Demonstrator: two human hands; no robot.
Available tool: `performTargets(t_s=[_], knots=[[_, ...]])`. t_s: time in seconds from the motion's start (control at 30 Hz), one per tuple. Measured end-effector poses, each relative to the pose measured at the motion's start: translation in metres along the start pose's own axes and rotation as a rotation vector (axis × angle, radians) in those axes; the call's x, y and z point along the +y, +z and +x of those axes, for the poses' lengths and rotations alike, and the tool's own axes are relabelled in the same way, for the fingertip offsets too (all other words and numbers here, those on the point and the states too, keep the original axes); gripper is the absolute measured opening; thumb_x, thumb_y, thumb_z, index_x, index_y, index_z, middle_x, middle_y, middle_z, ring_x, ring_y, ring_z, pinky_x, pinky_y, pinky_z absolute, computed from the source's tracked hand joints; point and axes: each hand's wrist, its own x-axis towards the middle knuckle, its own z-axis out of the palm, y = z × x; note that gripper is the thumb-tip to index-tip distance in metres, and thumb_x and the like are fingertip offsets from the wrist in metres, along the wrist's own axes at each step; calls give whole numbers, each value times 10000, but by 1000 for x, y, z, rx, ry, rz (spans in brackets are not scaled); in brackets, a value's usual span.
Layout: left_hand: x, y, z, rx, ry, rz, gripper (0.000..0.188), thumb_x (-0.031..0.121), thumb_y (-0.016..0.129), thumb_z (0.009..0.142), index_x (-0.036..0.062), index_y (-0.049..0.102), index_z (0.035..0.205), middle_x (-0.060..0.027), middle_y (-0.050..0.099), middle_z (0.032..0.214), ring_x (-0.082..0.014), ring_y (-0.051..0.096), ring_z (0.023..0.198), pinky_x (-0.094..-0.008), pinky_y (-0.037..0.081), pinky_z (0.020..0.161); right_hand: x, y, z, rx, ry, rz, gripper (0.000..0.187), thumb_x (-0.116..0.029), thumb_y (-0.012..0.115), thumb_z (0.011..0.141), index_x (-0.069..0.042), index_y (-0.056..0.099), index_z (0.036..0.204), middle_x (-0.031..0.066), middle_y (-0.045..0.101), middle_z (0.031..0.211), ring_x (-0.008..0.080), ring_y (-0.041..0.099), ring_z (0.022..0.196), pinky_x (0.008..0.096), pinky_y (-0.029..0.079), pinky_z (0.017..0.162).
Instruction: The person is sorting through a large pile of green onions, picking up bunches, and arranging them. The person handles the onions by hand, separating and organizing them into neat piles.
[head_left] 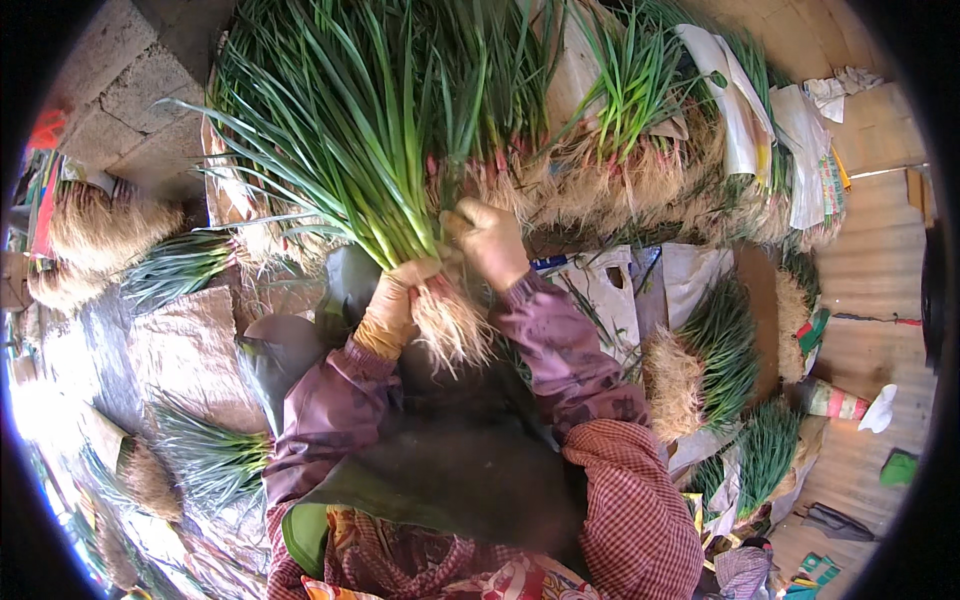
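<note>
A large bunch of spring onions [400,190] stands tilted in front of me, long green leaves fanning up to the left and pale stringy roots [450,325] hanging below. My gloved left hand [392,300] is wrapped round the stalks just above the roots. Close against the right side of the bunch is my gloved right hand [490,240], its fingers curled in; what they pinch, if anything, is hidden. Past both hands, a long row of more spring onions lies with its roots [610,195] toward me.
At right, spring onion piles [725,350] lie on sheets and sacks, beside a corrugated wall [850,270]. Several bundles [215,450] lie on wrapping at left. A concrete block wall [130,90] stands far left. Another person [742,572] shows at lower right.
</note>
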Motion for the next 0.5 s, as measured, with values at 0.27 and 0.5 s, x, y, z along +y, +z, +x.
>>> performTargets(t_s=[0.27,0.5], knots=[[9,5,-15,-291,38,-316,368,198,647,737,23,536,1041,-95,525,1008,-177,503,814,-309,442,736,-6,-2,0,-533,716,1403,406,-371,506,894,0,561,1051,17,513,752,106,483,662,246,405,610],[9,11,-16,-221,29,-320,344,197,634,751,34,530,1036,-86,508,1008,-177,497,814,-313,443,742,-8,-2,11,-445,603,1841,229,-201,446,933,-28,561,1028,-20,462,728,57,431,575,177,354,545]])
